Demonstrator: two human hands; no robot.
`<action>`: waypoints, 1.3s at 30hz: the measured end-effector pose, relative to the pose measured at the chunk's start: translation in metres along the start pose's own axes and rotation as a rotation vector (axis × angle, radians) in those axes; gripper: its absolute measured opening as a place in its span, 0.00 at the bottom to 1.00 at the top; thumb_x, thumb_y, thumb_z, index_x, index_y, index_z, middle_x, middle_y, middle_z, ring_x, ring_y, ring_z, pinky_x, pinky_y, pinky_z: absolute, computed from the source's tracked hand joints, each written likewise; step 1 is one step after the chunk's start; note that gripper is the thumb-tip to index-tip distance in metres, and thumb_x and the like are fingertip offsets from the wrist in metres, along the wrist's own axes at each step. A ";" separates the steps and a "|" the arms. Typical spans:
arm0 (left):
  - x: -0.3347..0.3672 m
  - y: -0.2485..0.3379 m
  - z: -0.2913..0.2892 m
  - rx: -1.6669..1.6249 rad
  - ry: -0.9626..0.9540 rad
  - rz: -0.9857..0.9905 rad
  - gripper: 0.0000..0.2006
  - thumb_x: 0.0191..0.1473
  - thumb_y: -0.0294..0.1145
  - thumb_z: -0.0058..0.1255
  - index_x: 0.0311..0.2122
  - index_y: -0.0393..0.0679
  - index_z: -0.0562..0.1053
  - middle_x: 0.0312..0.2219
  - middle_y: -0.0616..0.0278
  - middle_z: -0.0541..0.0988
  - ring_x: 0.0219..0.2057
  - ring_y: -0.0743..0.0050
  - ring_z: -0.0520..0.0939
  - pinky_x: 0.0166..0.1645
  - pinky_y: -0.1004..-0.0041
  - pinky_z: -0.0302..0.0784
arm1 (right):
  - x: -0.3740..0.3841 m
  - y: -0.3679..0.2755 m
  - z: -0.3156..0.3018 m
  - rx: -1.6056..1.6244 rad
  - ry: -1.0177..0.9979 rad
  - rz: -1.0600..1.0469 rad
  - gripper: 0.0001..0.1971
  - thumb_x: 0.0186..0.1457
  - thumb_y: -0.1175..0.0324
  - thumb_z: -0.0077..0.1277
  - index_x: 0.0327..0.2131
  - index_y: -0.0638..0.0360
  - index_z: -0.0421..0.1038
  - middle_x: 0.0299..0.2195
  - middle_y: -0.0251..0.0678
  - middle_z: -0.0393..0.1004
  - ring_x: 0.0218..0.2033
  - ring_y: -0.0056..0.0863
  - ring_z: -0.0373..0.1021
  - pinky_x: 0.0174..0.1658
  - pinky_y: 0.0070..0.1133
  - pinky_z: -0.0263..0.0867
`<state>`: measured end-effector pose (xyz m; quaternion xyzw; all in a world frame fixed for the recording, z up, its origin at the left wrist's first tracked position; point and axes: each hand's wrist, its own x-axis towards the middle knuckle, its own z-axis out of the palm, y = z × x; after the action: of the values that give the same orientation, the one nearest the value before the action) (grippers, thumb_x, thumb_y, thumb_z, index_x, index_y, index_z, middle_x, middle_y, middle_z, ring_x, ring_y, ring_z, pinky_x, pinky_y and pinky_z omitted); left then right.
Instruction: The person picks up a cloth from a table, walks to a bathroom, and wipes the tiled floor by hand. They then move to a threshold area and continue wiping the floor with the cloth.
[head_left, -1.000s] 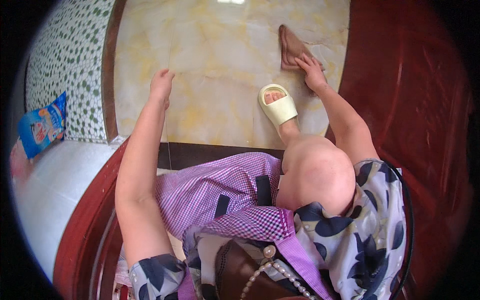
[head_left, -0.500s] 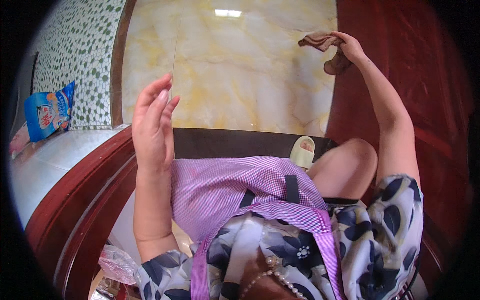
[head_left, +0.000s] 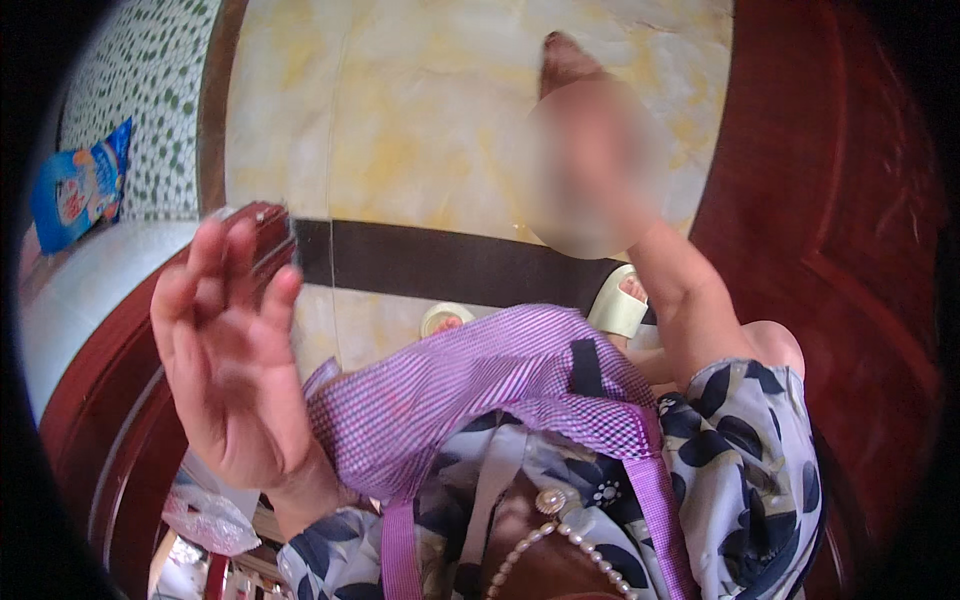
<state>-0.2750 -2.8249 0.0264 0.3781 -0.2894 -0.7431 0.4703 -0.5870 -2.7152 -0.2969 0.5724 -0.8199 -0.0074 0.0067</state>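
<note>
My left hand (head_left: 235,370) is raised at the left, palm showing and fingers apart, holding nothing. It is nearest to the end of a dark red wooden edge (head_left: 267,225), which shows just behind its fingertips. My right arm reaches forward over the marbled floor. A round blurred patch covers most of my right hand (head_left: 600,150), so its fingers are hard to make out. A brown cloth (head_left: 568,62) sticks out past that hand, bunched and pointing away from me.
A dark red wooden panel (head_left: 830,200) stands along the right. Yellow-white marbled tile (head_left: 430,120) lies ahead, crossed by a dark strip (head_left: 430,255). A blue bag (head_left: 80,190) sits at far left on a pale ledge (head_left: 110,265). Clear plastic (head_left: 210,520) is at lower left.
My right hand has swung left, away from the red panel, with the brown cloth. My left hand has come lower and further left, its palm now showing. The view has shifted.
</note>
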 end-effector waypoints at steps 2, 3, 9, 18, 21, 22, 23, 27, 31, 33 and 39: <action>0.006 0.001 0.001 -0.109 -0.025 -0.051 0.17 0.56 0.32 0.36 0.50 0.39 0.64 0.55 0.47 0.56 0.57 0.54 0.55 0.57 0.55 0.54 | 0.013 -0.053 -0.082 0.159 -0.104 -0.146 0.19 0.53 0.66 0.39 0.49 0.56 0.61 0.45 0.42 0.62 0.47 0.41 0.57 0.48 0.32 0.53; 0.014 -0.005 0.002 -0.198 -0.006 -0.085 0.17 0.56 0.31 0.36 0.50 0.39 0.64 0.54 0.47 0.56 0.57 0.53 0.55 0.57 0.55 0.54 | 0.013 -0.055 -0.086 0.218 -0.147 -0.199 0.18 0.53 0.66 0.39 0.48 0.59 0.61 0.40 0.41 0.66 0.43 0.38 0.63 0.43 0.30 0.59; 0.021 -0.024 -0.050 -0.050 -0.013 -0.278 0.14 0.54 0.29 0.41 0.45 0.39 0.65 0.48 0.50 0.65 0.51 0.60 0.65 0.51 0.65 0.63 | 0.003 -0.095 -0.100 0.772 -0.272 -0.425 0.16 0.52 0.68 0.40 0.46 0.56 0.66 0.32 0.37 0.71 0.35 0.35 0.68 0.40 0.28 0.62; -0.033 -0.152 -0.190 0.317 0.466 -0.432 0.12 0.54 0.38 0.46 0.25 0.42 0.67 0.10 0.71 0.63 0.07 0.90 0.58 0.10 0.86 0.49 | 0.127 0.062 -0.019 0.634 -0.091 0.302 0.24 0.44 0.69 0.39 0.50 0.56 0.62 0.46 0.37 0.67 0.47 0.28 0.63 0.51 0.24 0.55; -0.041 -0.159 -0.202 0.122 0.622 -0.404 0.19 0.55 0.47 0.42 0.19 0.46 0.60 0.08 0.73 0.57 0.07 0.89 0.55 0.09 0.85 0.45 | 0.139 -0.044 -0.032 0.211 -0.061 0.515 0.30 0.41 0.50 0.45 0.52 0.42 0.58 0.51 0.40 0.61 0.54 0.37 0.54 0.54 0.35 0.51; -0.034 -0.155 -0.198 0.106 0.602 -0.368 0.21 0.55 0.49 0.40 0.18 0.47 0.58 0.08 0.72 0.56 0.07 0.88 0.54 0.09 0.85 0.44 | 0.144 -0.077 -0.033 0.215 -0.063 0.454 0.30 0.41 0.51 0.46 0.51 0.42 0.59 0.51 0.39 0.61 0.54 0.37 0.55 0.53 0.36 0.52; -0.028 -0.152 -0.195 0.087 0.582 -0.328 0.22 0.55 0.52 0.38 0.17 0.48 0.56 0.07 0.72 0.55 0.07 0.87 0.53 0.09 0.85 0.44 | 0.142 -0.112 -0.031 0.216 -0.085 0.326 0.29 0.41 0.52 0.46 0.51 0.41 0.59 0.50 0.37 0.61 0.53 0.37 0.55 0.52 0.37 0.52; -0.020 -0.155 -0.197 0.005 0.570 -0.273 0.23 0.56 0.52 0.36 0.16 0.48 0.57 0.08 0.71 0.55 0.07 0.85 0.53 0.10 0.84 0.44 | 0.110 -0.230 -0.023 0.274 -0.241 -0.272 0.27 0.41 0.56 0.48 0.50 0.39 0.60 0.50 0.33 0.61 0.52 0.37 0.56 0.48 0.40 0.55; -0.020 -0.153 -0.199 -0.019 0.595 -0.240 0.23 0.56 0.52 0.35 0.16 0.47 0.57 0.08 0.70 0.56 0.07 0.84 0.54 0.10 0.83 0.46 | 0.046 -0.241 -0.023 0.397 -0.431 -0.810 0.25 0.41 0.59 0.50 0.48 0.36 0.62 0.49 0.28 0.62 0.50 0.37 0.56 0.44 0.42 0.57; -0.023 -0.149 -0.199 -0.018 0.617 -0.178 0.22 0.57 0.51 0.35 0.17 0.47 0.58 0.08 0.70 0.56 0.08 0.83 0.54 0.11 0.82 0.47 | 0.007 -0.206 -0.037 0.301 -0.364 -1.066 0.24 0.41 0.61 0.51 0.47 0.36 0.63 0.48 0.27 0.62 0.49 0.36 0.57 0.43 0.41 0.59; -0.030 -0.162 -0.203 -0.080 0.639 -0.175 0.21 0.57 0.50 0.35 0.18 0.47 0.60 0.10 0.69 0.57 0.10 0.82 0.57 0.14 0.81 0.50 | -0.034 -0.092 -0.108 0.613 -1.089 -0.656 0.16 0.46 0.71 0.48 0.42 0.53 0.68 0.38 0.36 0.69 0.40 0.30 0.64 0.45 0.26 0.60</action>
<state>-0.1752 -2.7495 -0.2034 0.5966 -0.0645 -0.6353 0.4861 -0.4871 -2.7151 -0.1907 0.6810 -0.4568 -0.0632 -0.5688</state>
